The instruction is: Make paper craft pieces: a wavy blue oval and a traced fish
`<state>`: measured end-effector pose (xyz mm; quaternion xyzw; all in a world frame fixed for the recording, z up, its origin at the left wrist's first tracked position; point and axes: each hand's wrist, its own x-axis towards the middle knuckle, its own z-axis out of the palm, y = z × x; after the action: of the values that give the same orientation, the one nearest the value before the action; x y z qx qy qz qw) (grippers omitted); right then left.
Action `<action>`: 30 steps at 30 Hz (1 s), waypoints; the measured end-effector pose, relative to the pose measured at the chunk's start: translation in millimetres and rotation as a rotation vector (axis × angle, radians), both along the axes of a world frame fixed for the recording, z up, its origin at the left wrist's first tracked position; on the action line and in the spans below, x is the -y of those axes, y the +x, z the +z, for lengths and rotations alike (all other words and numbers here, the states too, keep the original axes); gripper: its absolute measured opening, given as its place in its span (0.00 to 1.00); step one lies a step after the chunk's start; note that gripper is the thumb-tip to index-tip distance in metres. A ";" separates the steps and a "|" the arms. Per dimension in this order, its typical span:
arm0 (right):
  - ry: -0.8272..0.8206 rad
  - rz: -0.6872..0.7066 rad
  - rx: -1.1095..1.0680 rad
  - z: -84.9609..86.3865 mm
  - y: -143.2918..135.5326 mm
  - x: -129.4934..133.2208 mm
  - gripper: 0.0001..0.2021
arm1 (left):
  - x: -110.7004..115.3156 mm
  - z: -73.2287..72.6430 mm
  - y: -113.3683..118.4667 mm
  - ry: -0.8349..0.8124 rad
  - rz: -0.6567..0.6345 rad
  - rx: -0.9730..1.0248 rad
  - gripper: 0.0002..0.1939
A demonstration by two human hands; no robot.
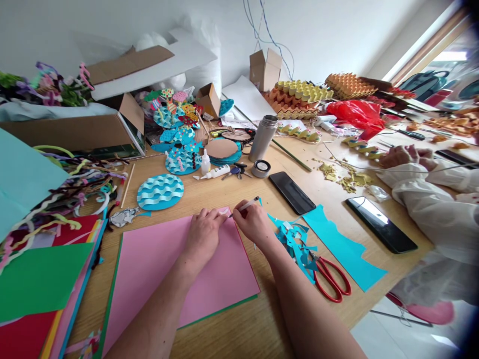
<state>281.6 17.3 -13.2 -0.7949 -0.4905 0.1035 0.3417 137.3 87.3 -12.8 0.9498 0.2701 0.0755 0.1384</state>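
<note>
A large pink sheet (149,269) lies on a green sheet (209,315) on the wooden table. My left hand (202,234) rests on the pink sheet near its top right corner, fingers pressed down beside a small whitish piece (223,211). My right hand (253,223) is closed round a slim pen (248,203), its tip at the sheet's top right corner. Right of my right hand are blue paper scraps (294,239), red-handled scissors (331,281) and a jagged blue sheet (342,247). A blue oval with wavy strips (160,191) lies beyond the pink sheet.
Two phones (292,192) (380,224), a metal flask (263,137), its lid (261,168) and glue bottles (216,172) stand or lie around. Coloured paper (41,281) is stacked left. Another person's hands (407,156) are at the right, near egg trays (295,99).
</note>
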 end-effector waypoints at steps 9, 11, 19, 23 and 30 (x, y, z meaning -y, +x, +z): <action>-0.025 -0.016 0.028 0.4 0.4 1.5 0.07 | 0.2 0.5 -0.2 0.003 -0.005 -0.012 0.23; -0.024 -0.020 0.038 0.6 0.5 1.7 0.07 | 0.4 0.8 -0.1 0.010 -0.006 -0.010 0.23; -0.039 -0.047 0.056 2.0 1.7 2.1 0.07 | 0.7 0.7 -0.6 0.028 -0.010 -0.011 0.23; -0.011 -0.055 0.041 4.4 1.0 2.3 0.07 | 0.8 0.3 -0.7 0.037 -0.014 -0.013 0.24; 0.148 -0.132 -0.067 7.7 -0.2 3.3 0.07 | 10.5 -1.4 0.7 0.113 0.003 -0.029 0.21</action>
<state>281.3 13.9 -5.5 -0.7940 -0.4317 0.0709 0.4220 138.0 76.8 -14.2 0.9568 0.2686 0.0770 0.0803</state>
